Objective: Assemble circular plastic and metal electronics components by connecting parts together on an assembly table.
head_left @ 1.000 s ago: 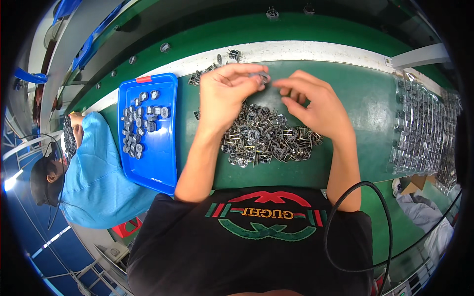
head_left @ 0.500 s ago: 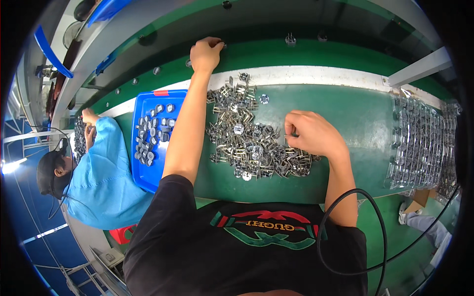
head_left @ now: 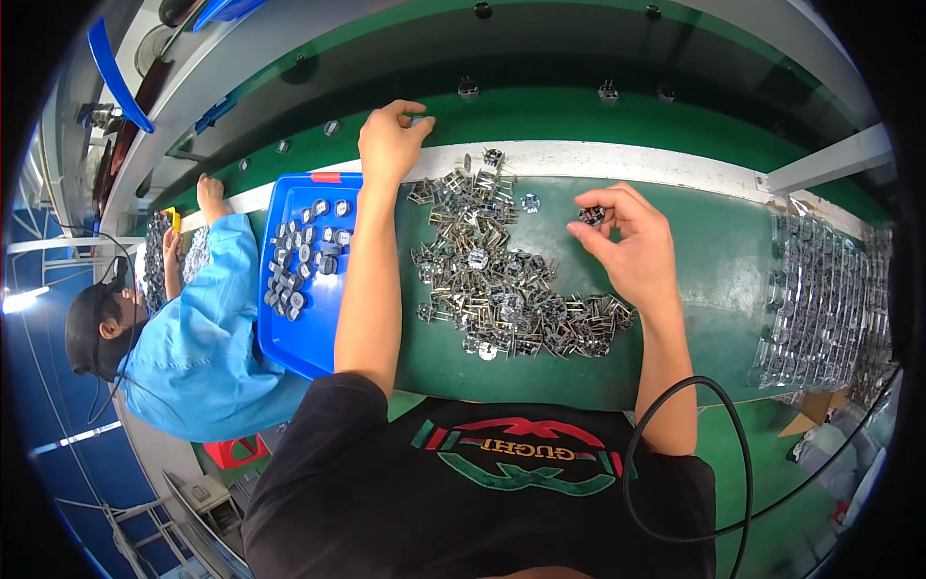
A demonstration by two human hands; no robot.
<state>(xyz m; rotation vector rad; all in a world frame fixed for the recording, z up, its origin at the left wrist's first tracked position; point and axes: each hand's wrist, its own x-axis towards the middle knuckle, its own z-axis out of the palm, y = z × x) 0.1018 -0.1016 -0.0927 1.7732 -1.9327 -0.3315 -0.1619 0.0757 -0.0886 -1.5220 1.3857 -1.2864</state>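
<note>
My left hand [head_left: 390, 145] reaches over the green belt at the far side of the bench. Its thumb and forefinger close round a small round grey part [head_left: 417, 122], which they mostly cover. To the right, my right hand [head_left: 632, 241] hovers above the green bench top, pinching a small round electronic part [head_left: 592, 214] with a dark, shiny body. Between my forearms spreads a heap of pinned electronic parts [head_left: 477, 289], their metal legs pointing every way. One loose round part [head_left: 530, 203] lies just off the heap, nearest to my right hand.
Left of my left forearm stands a blue tray [head_left: 299, 347] with several round grey parts. Spaced parts [head_left: 608, 93] sit along the belt [head_left: 540, 111]. Clear plastic trays [head_left: 820, 299] are stacked at right. A co-worker in a blue top [head_left: 207, 338] works at left; a black cable [head_left: 748, 463] loops near my right arm.
My left hand has drawn back nearer to me over the belt. My right hand has lifted off the heap's edge, now visibly holding a part. Parts on the belt have shifted right.
</note>
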